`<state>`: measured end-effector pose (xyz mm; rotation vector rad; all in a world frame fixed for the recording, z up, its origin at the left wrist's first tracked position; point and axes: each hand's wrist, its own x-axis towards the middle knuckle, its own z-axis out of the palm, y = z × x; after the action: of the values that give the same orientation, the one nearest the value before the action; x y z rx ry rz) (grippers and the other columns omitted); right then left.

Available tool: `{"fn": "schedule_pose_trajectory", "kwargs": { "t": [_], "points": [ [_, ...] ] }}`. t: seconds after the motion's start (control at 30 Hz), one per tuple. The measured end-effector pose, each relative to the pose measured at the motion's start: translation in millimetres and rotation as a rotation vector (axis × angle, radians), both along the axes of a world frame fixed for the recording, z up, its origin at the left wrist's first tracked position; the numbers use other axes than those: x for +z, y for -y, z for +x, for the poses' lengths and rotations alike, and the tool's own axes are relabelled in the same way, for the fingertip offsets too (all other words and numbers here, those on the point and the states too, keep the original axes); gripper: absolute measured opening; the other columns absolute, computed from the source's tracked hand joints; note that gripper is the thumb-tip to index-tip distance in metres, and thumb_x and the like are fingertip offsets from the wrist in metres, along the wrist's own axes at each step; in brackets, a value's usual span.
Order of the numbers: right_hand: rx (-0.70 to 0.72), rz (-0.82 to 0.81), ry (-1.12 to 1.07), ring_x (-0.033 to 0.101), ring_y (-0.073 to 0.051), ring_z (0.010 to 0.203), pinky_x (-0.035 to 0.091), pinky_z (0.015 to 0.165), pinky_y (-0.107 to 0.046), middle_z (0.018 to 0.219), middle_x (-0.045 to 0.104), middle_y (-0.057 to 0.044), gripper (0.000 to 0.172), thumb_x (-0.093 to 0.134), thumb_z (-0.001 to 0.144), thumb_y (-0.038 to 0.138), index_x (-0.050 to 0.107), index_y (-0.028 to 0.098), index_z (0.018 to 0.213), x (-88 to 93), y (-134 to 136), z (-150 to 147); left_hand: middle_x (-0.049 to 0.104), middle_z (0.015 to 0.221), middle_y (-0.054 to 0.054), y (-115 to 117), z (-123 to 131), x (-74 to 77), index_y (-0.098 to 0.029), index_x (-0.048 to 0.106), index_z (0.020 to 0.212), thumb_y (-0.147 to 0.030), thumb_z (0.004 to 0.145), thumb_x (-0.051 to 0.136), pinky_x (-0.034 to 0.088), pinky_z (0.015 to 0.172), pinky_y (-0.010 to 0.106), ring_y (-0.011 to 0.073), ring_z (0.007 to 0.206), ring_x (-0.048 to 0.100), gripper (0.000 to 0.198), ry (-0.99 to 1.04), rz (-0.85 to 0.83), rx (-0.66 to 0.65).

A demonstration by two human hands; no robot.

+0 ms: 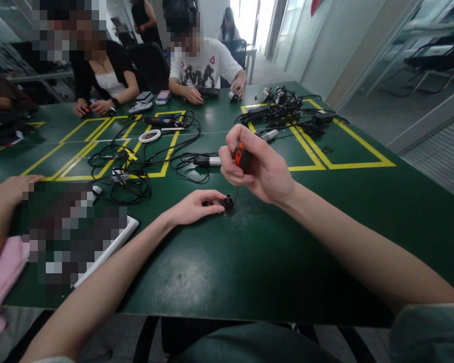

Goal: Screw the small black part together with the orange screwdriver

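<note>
Near the middle of the green table [272, 242], a small black round part [229, 207] with a metallic neck stands upright. The fingertips of my left hand [199, 207] are closed on its left side and steady it on the tabletop. Above and to the right, my right hand [263, 166] grips the black and orange handle of a screwdriver [243, 159]. Its thin shaft points down to the right side of the black part. Whether the tip sits in a screw is too small to tell.
Beyond my hands lie a black and silver cylindrical tool [208, 161], coiled black cables [130, 186], a white ring [150, 136] and a heap of cables and adapters [283, 108]. Yellow tape [359, 165] marks the table. Other people sit opposite; a person's arm [3, 201] rests at left.
</note>
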<state>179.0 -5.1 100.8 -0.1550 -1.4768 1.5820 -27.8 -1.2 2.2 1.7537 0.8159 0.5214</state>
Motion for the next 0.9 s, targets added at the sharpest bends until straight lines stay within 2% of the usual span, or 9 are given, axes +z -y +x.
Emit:
{"fn": "schedule_pose_trajectory", "kwargs": {
  "t": [0.17, 0.3, 0.37, 0.47, 0.57, 0.63, 0.7, 0.9],
  "points": [
    [0.019, 0.004, 0.014, 0.03, -0.006, 0.045, 0.026, 0.041, -0.02, 0.067, 0.05, 0.007, 0.041, 0.057, 0.107, 0.055, 0.048, 0.022, 0.083, 1.2, 0, 0, 0.082, 0.108, 0.009, -3, 0, 1.0, -0.014, 0.08, 0.121, -0.041, 0.092, 0.079, 0.056, 0.096, 0.035, 0.0206, 0.096, 0.072, 0.039, 0.04, -0.044, -0.012],
    [0.055, -0.002, 0.033, 0.031, -0.006, 0.045, 0.029, 0.042, -0.021, 0.061, 0.043, 0.006, 0.051, 0.051, 0.109, 0.06, 0.052, 0.021, 0.077, 1.1, 0, 1, 0.081, 0.095, 0.007, -3, -1, 0.8, -0.013, 0.081, 0.116, -0.04, 0.099, 0.07, 0.056, 0.097, 0.036, 0.0199, 0.092, 0.073, 0.034, 0.025, 0.014, 0.022],
    [0.047, -0.013, 0.034, 0.029, -0.007, 0.044, 0.027, 0.042, -0.022, 0.059, 0.038, 0.008, 0.051, 0.05, 0.108, 0.063, 0.052, 0.022, 0.078, 0.8, 0, 0, 0.082, 0.1, 0.008, -1, 0, 0.3, -0.014, 0.078, 0.125, -0.039, 0.098, 0.07, 0.056, 0.096, 0.036, 0.0203, 0.094, 0.073, 0.037, 0.036, 0.024, 0.033],
    [0.014, -0.032, 0.034, 0.027, -0.007, 0.043, 0.025, 0.042, -0.022, 0.058, 0.035, 0.009, 0.047, 0.052, 0.106, 0.066, 0.051, 0.024, 0.085, 0.4, 1, 0, 0.08, 0.114, 0.011, 6, 3, 0.9, -0.016, 0.069, 0.136, -0.038, 0.088, 0.081, 0.054, 0.091, 0.034, 0.0205, 0.097, 0.072, 0.054, 0.031, 0.068, 0.04],
    [0.004, -0.025, 0.034, 0.025, -0.008, 0.043, 0.024, 0.042, -0.021, 0.058, 0.038, 0.01, 0.04, 0.055, 0.105, 0.061, 0.047, 0.025, 0.089, -0.3, 1, 1, 0.078, 0.109, 0.008, 12, 7, 2.9, -0.017, 0.072, 0.116, -0.04, 0.077, 0.092, 0.051, 0.083, 0.031, 0.0195, 0.092, 0.068, 0.05, -0.013, 0.191, 0.102],
    [0.017, -0.014, 0.029, 0.024, -0.008, 0.043, 0.023, 0.043, -0.021, 0.057, 0.039, 0.011, 0.037, 0.055, 0.107, 0.057, 0.046, 0.025, 0.09, -0.8, 1, 1, 0.075, 0.098, 0.004, 14, 9, 3.7, -0.017, 0.072, 0.106, -0.042, 0.078, 0.092, 0.049, 0.079, 0.03, 0.0184, 0.087, 0.066, 0.043, -0.044, 0.224, 0.127],
    [0.036, -0.007, 0.024, 0.025, -0.008, 0.043, 0.024, 0.043, -0.021, 0.057, 0.039, 0.011, 0.037, 0.054, 0.107, 0.055, 0.047, 0.024, 0.089, -1.0, 1, 1, 0.073, 0.093, 0.002, 14, 9, 3.1, -0.017, 0.073, 0.105, -0.043, 0.081, 0.09, 0.048, 0.077, 0.029, 0.0175, 0.084, 0.065, 0.039, -0.057, 0.225, 0.132],
    [0.042, 0.005, 0.04, 0.033, -0.009, 0.047, 0.033, 0.044, -0.023, 0.058, 0.042, 0.007, 0.045, 0.052, 0.109, 0.058, 0.053, 0.022, 0.081, 2.9, 6, 0, 0.075, 0.099, 0.004, 9, 7, -1.4, -0.017, 0.074, 0.119, -0.041, 0.092, 0.076, 0.051, 0.079, 0.031, 0.0175, 0.085, 0.065, 0.036, -0.03, 0.214, 0.134]
  ]
}}
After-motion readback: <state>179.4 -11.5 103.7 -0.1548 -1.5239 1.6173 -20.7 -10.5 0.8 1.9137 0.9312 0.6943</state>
